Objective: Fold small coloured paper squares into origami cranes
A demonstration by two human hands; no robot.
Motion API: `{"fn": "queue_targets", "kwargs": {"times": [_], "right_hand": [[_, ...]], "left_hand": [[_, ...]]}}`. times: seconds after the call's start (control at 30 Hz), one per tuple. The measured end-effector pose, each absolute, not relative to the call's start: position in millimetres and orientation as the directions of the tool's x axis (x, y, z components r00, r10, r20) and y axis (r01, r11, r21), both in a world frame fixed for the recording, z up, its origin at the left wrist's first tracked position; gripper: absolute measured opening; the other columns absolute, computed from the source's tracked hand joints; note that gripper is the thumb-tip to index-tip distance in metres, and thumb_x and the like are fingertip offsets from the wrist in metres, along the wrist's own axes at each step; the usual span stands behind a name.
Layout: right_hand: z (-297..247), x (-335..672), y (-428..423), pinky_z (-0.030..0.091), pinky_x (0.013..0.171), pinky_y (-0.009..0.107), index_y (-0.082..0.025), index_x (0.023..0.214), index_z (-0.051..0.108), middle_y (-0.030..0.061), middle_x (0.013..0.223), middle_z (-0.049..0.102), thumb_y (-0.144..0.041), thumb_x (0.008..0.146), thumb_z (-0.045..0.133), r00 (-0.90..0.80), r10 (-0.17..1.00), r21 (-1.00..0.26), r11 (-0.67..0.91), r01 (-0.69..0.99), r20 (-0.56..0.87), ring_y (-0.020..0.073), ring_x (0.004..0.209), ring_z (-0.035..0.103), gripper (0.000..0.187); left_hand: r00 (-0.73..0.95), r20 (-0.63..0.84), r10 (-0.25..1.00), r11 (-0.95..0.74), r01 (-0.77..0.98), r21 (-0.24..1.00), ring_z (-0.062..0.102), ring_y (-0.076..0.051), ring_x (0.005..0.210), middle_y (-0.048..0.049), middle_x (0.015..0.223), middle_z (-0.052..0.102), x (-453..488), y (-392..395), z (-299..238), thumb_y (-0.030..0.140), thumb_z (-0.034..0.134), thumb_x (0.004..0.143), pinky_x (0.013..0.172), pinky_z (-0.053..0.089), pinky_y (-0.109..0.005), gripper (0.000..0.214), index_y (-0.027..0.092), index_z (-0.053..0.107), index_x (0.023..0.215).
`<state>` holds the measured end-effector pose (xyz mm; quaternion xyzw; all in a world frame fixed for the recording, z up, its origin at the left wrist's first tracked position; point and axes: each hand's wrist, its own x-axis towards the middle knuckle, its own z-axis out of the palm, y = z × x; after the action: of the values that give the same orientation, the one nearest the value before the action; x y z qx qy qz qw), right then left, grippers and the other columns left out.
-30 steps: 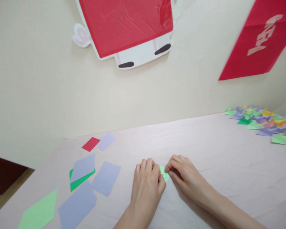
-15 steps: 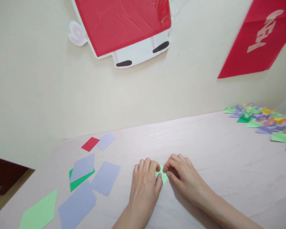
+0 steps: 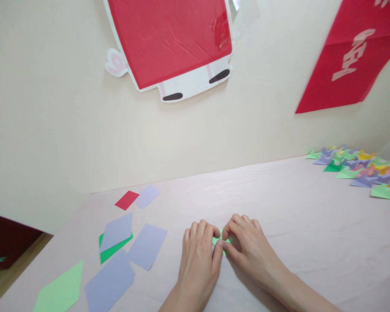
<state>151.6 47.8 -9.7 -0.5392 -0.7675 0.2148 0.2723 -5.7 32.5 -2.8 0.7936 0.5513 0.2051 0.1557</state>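
A small piece of light green paper [image 3: 216, 241] lies on the cloth-covered table between my hands, mostly hidden by the fingers. My left hand [image 3: 199, 249] has its fingers curled, with index finger and thumb on the paper's left side. From the right, my right hand [image 3: 247, 238] pinches at the same paper with thumb and index finger. Both thumb tips meet at the near part of the sheet. Whether the paper has creases is too small to tell.
Left of my hands lie lavender sheets [image 3: 148, 246], a dark green sheet [image 3: 112, 251], a light green sheet [image 3: 60, 288] and a red sheet [image 3: 127, 200]. Folded paper shapes [image 3: 360, 167] stand in rows at the far right. Behind rises a wall [image 3: 195, 134] with red decorations.
My thumbs have come together over the light green paper, covering more of it. The whole view has shifted slightly, with the scene lower in the picture.
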Motion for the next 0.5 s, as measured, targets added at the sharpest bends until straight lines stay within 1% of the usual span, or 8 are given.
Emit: {"fn": "queue_targets", "kwargs": {"times": [0.2, 0.4, 0.5], "right_hand": [[-10.9, 154.1, 48.5, 0.031, 0.077, 0.035, -0.022, 0.081, 0.062, 0.0013, 0.084, 0.060, -0.001, 0.074, 0.052, -0.268, 0.949, -0.663, 0.307, 0.683, 0.164, 0.0205, 0.086, 0.052, 0.024], [-12.3, 157.7, 49.0, 0.031, 0.077, 0.035, -0.022, 0.083, 0.064, 0.0022, 0.083, 0.060, 0.002, 0.076, 0.043, -0.295, 0.941, -0.672, 0.326, 0.665, 0.164, 0.0207, 0.085, 0.053, 0.032], [-11.3, 157.1, 48.2, 0.031, 0.078, 0.036, -0.022, 0.083, 0.064, 0.0019, 0.083, 0.061, 0.002, 0.076, 0.042, -0.299, 0.940, -0.682, 0.326, 0.655, 0.163, 0.0202, 0.085, 0.052, 0.033]], "left_hand": [[0.292, 0.136, 0.947, -0.320, 0.808, 0.495, 0.048, -0.023, 0.096, -0.0030, 0.099, 0.055, -6.4, 31.1, -3.1, 0.010, 0.042, 0.089, 0.087, 0.033, -0.041, 0.017, 0.023, 0.052, 0.096], [0.253, 0.118, 0.960, -0.276, 0.806, 0.523, 0.047, -0.022, 0.096, -0.0019, 0.099, 0.055, -5.5, 29.7, -2.3, 0.004, 0.042, 0.080, 0.086, 0.032, -0.039, 0.025, 0.023, 0.052, 0.093], [0.238, 0.125, 0.963, -0.267, 0.801, 0.536, 0.047, -0.022, 0.095, -0.0013, 0.099, 0.055, -4.7, 29.0, -2.1, 0.003, 0.041, 0.081, 0.086, 0.032, -0.038, 0.026, 0.023, 0.052, 0.093]]}}
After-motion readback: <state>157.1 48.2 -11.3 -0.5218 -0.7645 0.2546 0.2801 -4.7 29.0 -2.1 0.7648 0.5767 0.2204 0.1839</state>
